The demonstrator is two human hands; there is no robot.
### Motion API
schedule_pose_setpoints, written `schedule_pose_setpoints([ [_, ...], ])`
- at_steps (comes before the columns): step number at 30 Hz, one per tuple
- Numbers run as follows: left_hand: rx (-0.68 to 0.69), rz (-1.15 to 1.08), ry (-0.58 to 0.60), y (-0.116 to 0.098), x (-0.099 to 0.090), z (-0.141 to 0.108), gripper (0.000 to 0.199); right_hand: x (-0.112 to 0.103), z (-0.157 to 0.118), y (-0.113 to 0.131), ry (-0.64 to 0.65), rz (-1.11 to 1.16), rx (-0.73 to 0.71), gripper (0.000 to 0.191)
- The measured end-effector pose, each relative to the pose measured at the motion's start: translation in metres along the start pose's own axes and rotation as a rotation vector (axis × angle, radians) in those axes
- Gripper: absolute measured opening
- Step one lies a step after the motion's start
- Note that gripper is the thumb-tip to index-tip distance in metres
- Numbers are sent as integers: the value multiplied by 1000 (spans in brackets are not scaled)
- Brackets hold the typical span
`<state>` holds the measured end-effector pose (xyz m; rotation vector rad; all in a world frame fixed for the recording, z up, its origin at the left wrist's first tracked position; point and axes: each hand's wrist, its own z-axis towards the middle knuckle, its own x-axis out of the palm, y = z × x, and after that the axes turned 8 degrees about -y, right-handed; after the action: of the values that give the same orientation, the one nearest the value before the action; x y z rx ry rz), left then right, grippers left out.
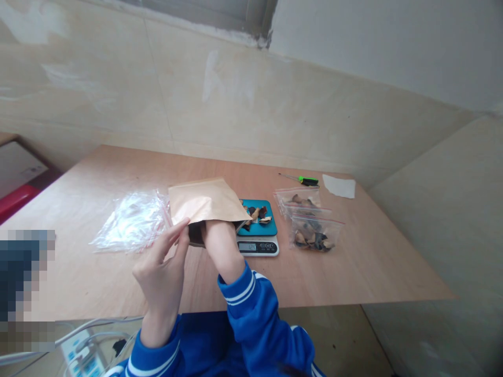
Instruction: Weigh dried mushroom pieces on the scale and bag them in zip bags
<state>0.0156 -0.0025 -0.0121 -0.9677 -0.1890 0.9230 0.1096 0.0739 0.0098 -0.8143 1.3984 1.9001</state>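
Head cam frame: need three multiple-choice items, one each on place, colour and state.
1. Where does the green-handled screwdriver lie relative to the zip bags?
A) Beyond them
B) In front of them
C) Between them

2. What colour is the top of the digital scale?
A) Red
B) Teal
C) White

3. What is the right hand doing?
A) Lying flat on the table
B) Pinching the screwdriver
C) Pushed into the kraft paper envelope

Answers:
1. A: the screwdriver sits nearer the wall than the bags.
2. B: a teal platform shows around the dark pieces on it.
3. C: the hand disappears under the envelope's flap, its fingers hidden.
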Motion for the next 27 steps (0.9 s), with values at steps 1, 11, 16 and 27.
schedule_pose_setpoints([
  [1,-4,0,3,0,0,1,23,-9,-5,4,1,-34,18,41],
  [11,-13,-15,35,-2,0,5,23,-41,-39,9,61,-129,-16,27],
  [16,4,-2,31,-3,0,8,22,-55,-52,0,-99,94,-27,22],
  [27,-23,20,-15,-8,-1,15,21,-112,-82,-93,-187,396,203,18],
])
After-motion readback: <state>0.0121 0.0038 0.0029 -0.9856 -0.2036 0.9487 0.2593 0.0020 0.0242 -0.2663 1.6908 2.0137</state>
